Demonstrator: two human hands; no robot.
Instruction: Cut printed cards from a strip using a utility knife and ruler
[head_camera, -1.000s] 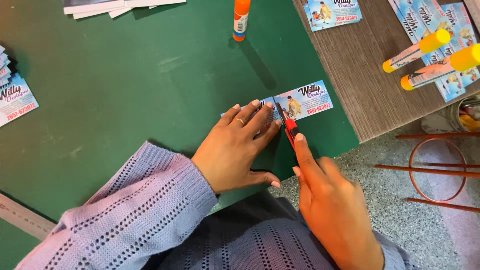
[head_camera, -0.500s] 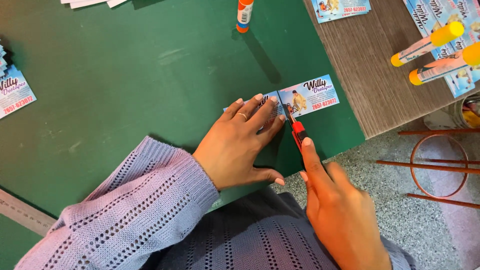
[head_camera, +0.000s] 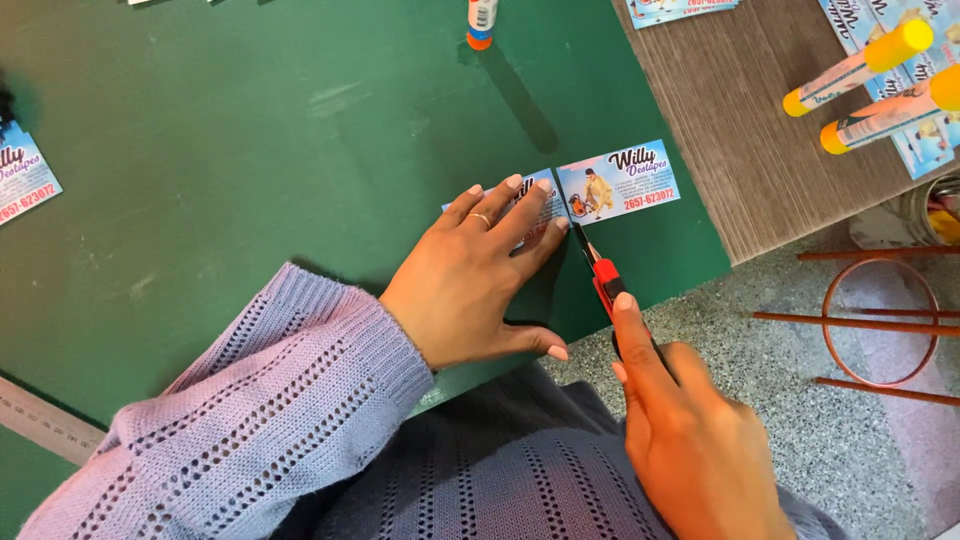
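Observation:
My left hand (head_camera: 475, 275) lies flat with spread fingers on the left part of a strip of small printed cards (head_camera: 615, 185) on a green cutting mat (head_camera: 250, 150). My right hand (head_camera: 690, 440) grips a red and black utility knife (head_camera: 600, 275), forefinger along its back. The blade tip touches the strip's near edge, just right of my left fingertips. The right card of the strip lies uncovered. A ring is on one left finger.
A glue stick (head_camera: 481, 22) stands at the mat's far edge. Two yellow-capped glue sticks (head_camera: 860, 70) and more cards lie on the grey wooden board (head_camera: 740, 150) at right. One card (head_camera: 25, 180) lies far left. A ruler (head_camera: 45, 425) lies lower left. A metal hoop stand (head_camera: 875, 320) stands on the floor.
The knife has slid toward me along the strip, and my right hand drew back with it. My left hand kept pressing the cards.

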